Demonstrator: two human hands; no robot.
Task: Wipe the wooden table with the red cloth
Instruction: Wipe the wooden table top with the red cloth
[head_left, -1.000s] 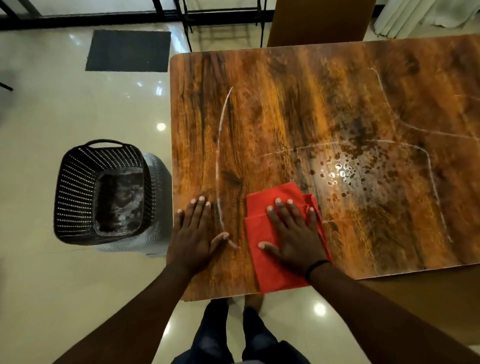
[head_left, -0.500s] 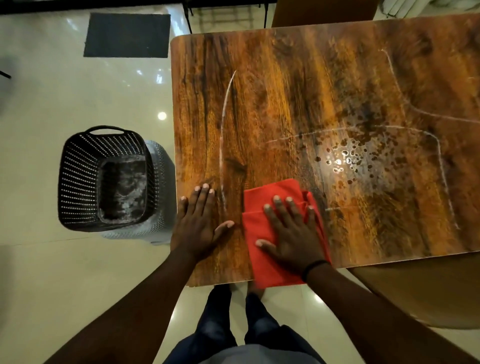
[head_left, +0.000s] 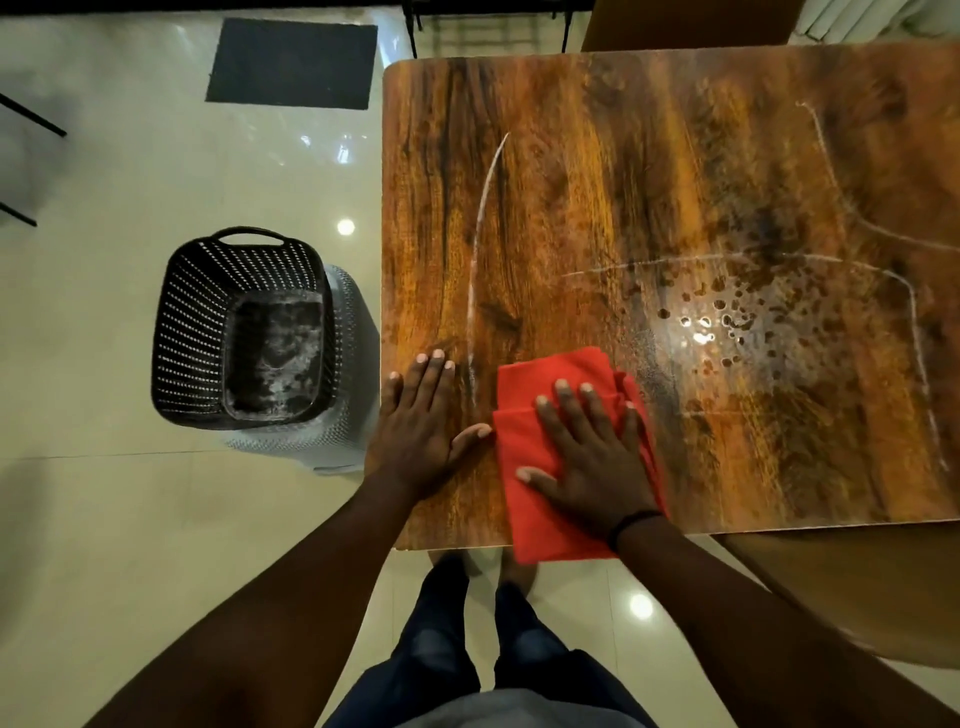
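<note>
The right hand (head_left: 589, 467) is pressing flat, fingers spread, on the red cloth (head_left: 540, 400). The left hand (head_left: 421, 421) is lying open, holding nothing, on the wooden surface (head_left: 675, 182) near its left edge.

My right hand (head_left: 592, 462) has slid the red cloth (head_left: 558, 457) slightly left along the near table edge; gap to my left hand's (head_left: 423, 431) thumb nearly closed, thumb tip beside cloth

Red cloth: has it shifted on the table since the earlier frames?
Yes. The red cloth has slid left toward the curved white streak on the wooden table.
</note>
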